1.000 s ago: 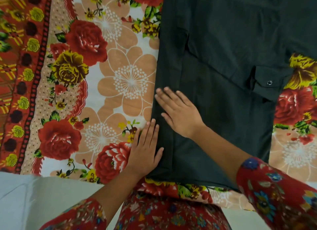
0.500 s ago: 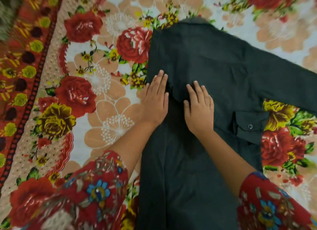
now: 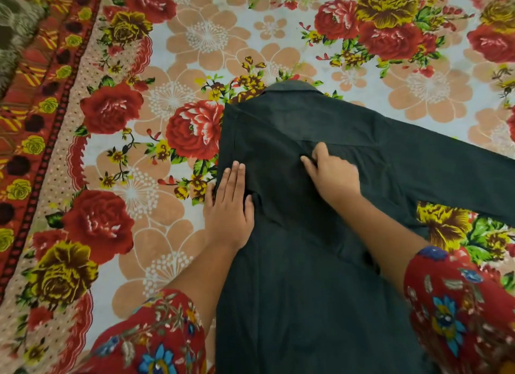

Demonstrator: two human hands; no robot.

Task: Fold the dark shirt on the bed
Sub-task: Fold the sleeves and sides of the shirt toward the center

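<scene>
Both hands are on the cloth. The left hand point(image 3: 230, 206) lies flat, palm down, w/ fingers straight and close together. It rests on the left edge of the dark shirt point(image 3: 306, 290), a green-black cloth garment w/ a collar, and its outer side lies over the sheet beside that edge. It grips nothing. The right hand point(image 3: 331, 176) is at the centre of the frame, on the chest part of the shirt. Its fingers are curled, and thumb and forefinger pinch a small fold of the cloth; the hand is a bit blurred, so the other fingers are not clear.

The dark shirt lies flat on the floral cotton bed sheet point(image 3: 195, 39), from the centre to the bottom of the frame, where it goes out of view. Its collar point(image 3: 289, 88) points to the upper centre. The left side makes a straight vertical edge. One long sleeve point(image 3: 446, 173) stretches to the right edge of the frame.

The sheet has red and yellow roses and peach flowers on a pale ground, w/ a red patterned border point(image 3: 30, 100) at the left. Both forearms come from the bottom corners in red floral sleeves point(image 3: 156, 340). At the upper left corner is some brown-green fabric point(image 3: 16, 25); I cannot tell what it is.
</scene>
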